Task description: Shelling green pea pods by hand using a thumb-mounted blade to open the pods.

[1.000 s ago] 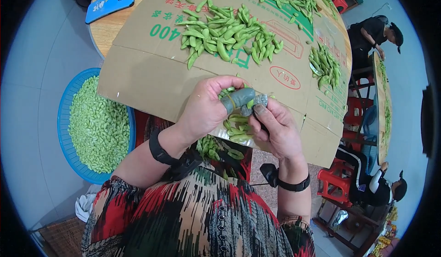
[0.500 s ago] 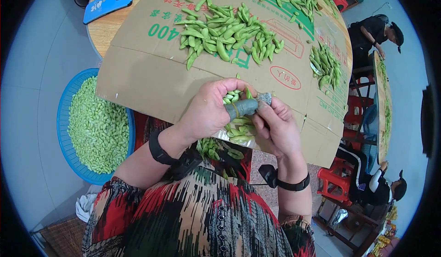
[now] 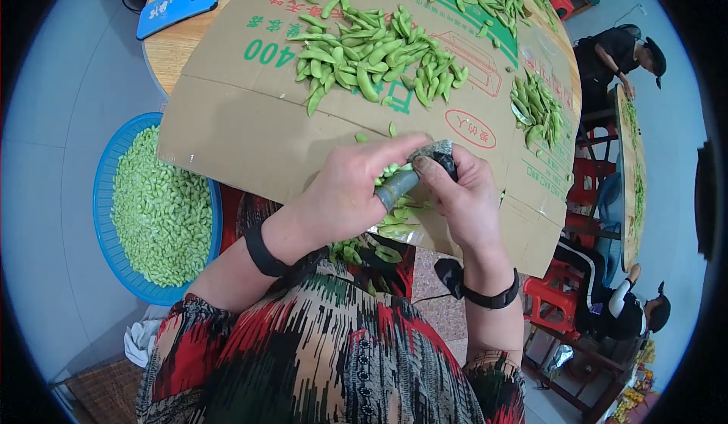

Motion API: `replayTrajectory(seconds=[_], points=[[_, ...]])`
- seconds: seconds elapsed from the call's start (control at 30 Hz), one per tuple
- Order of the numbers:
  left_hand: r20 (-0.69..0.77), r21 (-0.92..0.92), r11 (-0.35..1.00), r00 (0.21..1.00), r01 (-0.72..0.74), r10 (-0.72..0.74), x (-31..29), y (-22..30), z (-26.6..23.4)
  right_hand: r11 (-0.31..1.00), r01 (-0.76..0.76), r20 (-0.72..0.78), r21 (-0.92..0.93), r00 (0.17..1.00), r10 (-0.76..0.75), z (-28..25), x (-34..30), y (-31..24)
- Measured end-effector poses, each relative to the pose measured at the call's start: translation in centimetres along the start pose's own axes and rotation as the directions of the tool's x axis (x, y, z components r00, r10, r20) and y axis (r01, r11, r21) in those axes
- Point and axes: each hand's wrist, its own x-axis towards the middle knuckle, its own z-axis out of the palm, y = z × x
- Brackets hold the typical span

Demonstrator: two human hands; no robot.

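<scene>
My left hand is curled above the cardboard's near edge with pale green shelled beans in its palm. A grey-green cover wraps its thumb. My right hand meets it, thumb and fingers pinched together; a grey and black cover sits over a fingertip there. Whatever is pinched between the hands is hidden. Just below them, flattened green pods lie at the cardboard's edge. Farther off is a heap of green bean pods.
The cardboard sheet covers a wooden table. At left stands a blue basket full of shelled beans. A blue phone lies at the far left. More pods are on the right. Two people work at another table.
My left fingers have stretched over toward the right hand, and the right hand has turned, showing the dark side of its finger cover. The green tip between them is out of sight.
</scene>
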Motion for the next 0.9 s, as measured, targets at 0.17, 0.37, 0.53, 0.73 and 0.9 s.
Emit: replayTrajectory(seconds=[0.17,0.37,0.53,0.73,0.9], points=[[-0.009,0.035,0.984,0.985,-0.173,0.173,-0.6,-0.2,-0.7,0.449,-0.347,0.341,0.824,0.935,0.096,0.1,-0.2,0.8],[-0.177,-0.474,0.868,0.95,0.146,-0.256,-1.7,-0.8,-2.2,0.849,-0.328,0.468,0.413,0.877,0.111,-1.5,1.1,-1.6],[-0.497,-0.407,0.909,0.813,0.09,-0.303,-3.6,-1.5,-8.8,0.735,0.314,0.207,-0.602,0.95,-0.235,-1.7,5.8,-1.8],[-0.75,0.054,0.906,0.617,0.419,-0.24,-9.6,-3.1,-18.8,0.248,0.294,0.191,-0.923,0.911,-0.366,-0.4,9.9,-1.8],[-0.681,0.34,0.576,0.617,0.743,-0.394,-14.9,-5.2,-22.5,0.3,0.267,0.128,-0.916,0.902,-0.412,-2.0,9.1,-1.6]])
